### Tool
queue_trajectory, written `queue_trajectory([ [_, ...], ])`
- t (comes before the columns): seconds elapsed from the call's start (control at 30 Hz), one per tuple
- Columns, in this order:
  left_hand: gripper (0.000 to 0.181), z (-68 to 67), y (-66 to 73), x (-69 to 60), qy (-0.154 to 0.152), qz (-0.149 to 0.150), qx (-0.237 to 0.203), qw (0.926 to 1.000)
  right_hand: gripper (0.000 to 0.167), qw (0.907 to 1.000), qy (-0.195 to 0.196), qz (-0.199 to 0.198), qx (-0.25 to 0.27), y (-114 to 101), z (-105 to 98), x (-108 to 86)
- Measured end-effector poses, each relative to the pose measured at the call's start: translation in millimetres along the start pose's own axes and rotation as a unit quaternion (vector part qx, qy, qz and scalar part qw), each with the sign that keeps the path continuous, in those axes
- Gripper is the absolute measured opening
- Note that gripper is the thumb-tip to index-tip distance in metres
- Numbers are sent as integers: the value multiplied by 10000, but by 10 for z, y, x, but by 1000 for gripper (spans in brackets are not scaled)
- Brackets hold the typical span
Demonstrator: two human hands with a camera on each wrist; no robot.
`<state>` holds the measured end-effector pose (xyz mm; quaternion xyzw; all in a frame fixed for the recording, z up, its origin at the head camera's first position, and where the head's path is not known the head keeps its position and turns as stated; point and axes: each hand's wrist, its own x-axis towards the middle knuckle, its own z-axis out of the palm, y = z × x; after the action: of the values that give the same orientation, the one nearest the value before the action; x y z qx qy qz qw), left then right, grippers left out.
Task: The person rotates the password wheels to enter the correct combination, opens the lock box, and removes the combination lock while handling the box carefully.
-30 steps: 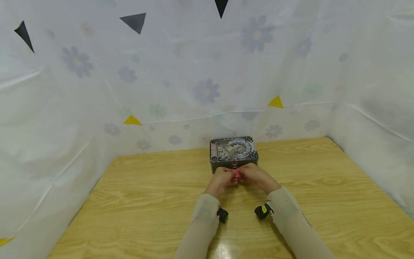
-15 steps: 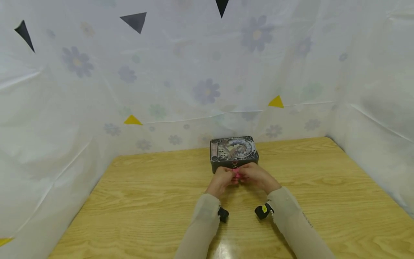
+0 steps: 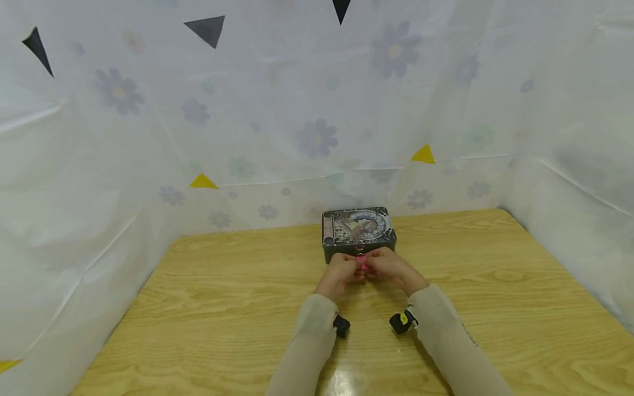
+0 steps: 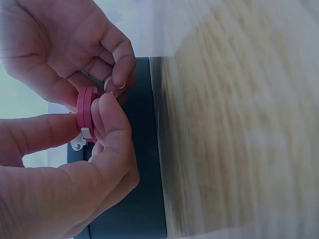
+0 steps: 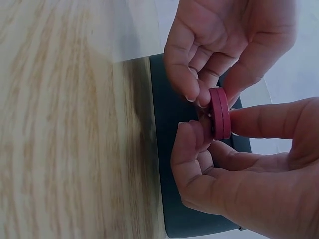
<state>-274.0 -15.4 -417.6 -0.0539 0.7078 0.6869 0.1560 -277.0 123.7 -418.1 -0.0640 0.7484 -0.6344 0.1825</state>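
A black tin box (image 3: pixel 356 226) with an ornate printed lid stands closed near the back of the table. At the middle of its front is a small pink padlock (image 3: pixel 363 262), up against a metal clasp (image 4: pixel 78 143). My left hand (image 3: pixel 340 270) pinches the padlock from the left, thumb on one face and fingers on the other. From the right, my right hand (image 3: pixel 391 266) pinches it too. In the right wrist view the padlock (image 5: pixel 220 113) appears edge-on as a thin two-layered body. Fingers hide part of it.
The wood-grain table (image 3: pixel 223 308) extends to both sides and in front of the box. Behind it hangs a pale flowered sheet (image 3: pixel 277 110) with yellow and dark triangles stuck on. Black camera straps (image 3: pixel 401 323) sit at the wrists.
Both hands keep hold of the padlock in nearly the same place, with only slight finger movement. The head view has tipped very slightly. The box has not moved.
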Motion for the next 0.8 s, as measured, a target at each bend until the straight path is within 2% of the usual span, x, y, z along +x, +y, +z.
queue_trajectory([
  [0.17, 16, 12, -8, 2, 33, 9, -11, 10000, 31, 9999, 83, -31, -87, -8, 12, -13],
  [0.43, 25, 9, 11, -20, -31, -68, 47, 10000, 32, 9997, 214, 57, 101, 13, 5, 14],
  [0.8, 22, 15, 12, -22, 9, -9, 94, 10000, 33, 9998, 139, 149, 25, -8, 1, 0],
])
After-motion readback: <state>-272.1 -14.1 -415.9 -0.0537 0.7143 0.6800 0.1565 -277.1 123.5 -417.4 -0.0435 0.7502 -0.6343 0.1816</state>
